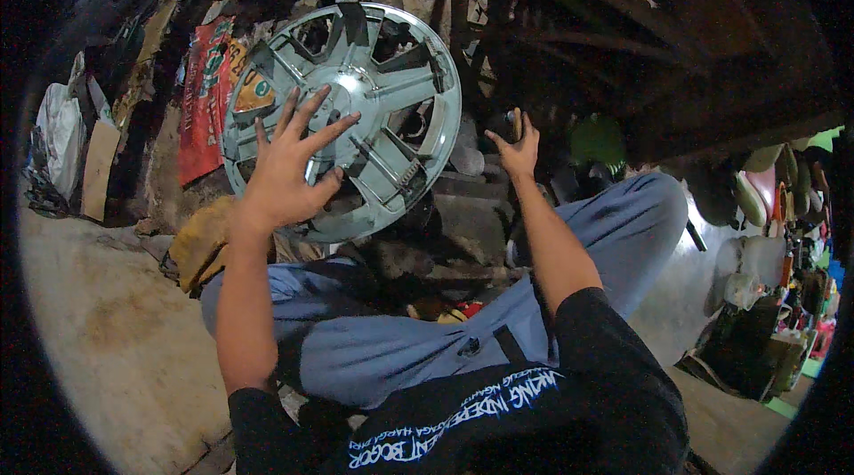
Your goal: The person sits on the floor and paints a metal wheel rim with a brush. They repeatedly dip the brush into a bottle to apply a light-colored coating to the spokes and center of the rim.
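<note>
A round grey wheel cover (391, 92) with broad spokes stands tilted in front of my crossed legs. My left hand (289, 164) is over its lower left part, fingers spread wide and pointing at the hub. Whether the fingertips touch the surface, I cannot tell. My right hand (519, 150) is off to the right of the cover's rim, apart from it. Its thumb sticks out away from the other fingers, which are partly in shade. A small dark patch beside those fingers is too dim to make out.
A red printed sack (205, 101) lies left of the wheel cover, and a yellow-brown bundle (200, 244) sits by my left knee. Dark beams (614, 39) cross the upper right. Footwear and other goods (765, 190) line the far right. Cardboard (100, 168) and plastic lie at left.
</note>
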Demonstrator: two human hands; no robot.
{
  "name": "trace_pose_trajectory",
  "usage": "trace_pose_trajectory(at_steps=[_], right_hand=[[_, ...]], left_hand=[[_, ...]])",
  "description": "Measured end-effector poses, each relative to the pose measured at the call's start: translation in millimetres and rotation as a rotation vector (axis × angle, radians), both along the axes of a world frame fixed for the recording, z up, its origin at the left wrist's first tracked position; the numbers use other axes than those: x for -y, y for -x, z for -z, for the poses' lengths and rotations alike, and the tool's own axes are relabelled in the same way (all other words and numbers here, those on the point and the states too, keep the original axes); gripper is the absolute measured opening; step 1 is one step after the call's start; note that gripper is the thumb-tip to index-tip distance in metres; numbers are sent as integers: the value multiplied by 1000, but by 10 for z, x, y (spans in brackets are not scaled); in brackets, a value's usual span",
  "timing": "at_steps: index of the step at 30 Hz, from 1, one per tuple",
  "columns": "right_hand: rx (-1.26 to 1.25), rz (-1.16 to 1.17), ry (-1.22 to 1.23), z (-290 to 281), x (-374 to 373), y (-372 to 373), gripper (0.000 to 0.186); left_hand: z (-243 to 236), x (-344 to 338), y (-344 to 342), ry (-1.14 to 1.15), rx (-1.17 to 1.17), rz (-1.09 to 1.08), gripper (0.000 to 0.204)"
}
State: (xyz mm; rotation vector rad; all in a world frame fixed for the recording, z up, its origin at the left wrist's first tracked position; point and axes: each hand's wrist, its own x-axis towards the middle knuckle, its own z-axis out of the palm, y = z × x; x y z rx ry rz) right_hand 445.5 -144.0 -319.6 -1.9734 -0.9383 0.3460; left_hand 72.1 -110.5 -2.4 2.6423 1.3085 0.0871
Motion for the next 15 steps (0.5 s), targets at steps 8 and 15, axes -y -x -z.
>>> trace_pose_trajectory(at_steps=[8, 15], right_hand=[[-113, -21, 5, -81, -113, 96, 81], [-207, 123, -376, -550, -92, -58, 59]], left_hand=[[-46, 57, -14, 2, -1, -19, 72], [-171, -24, -135, -146, 318, 42, 61]])
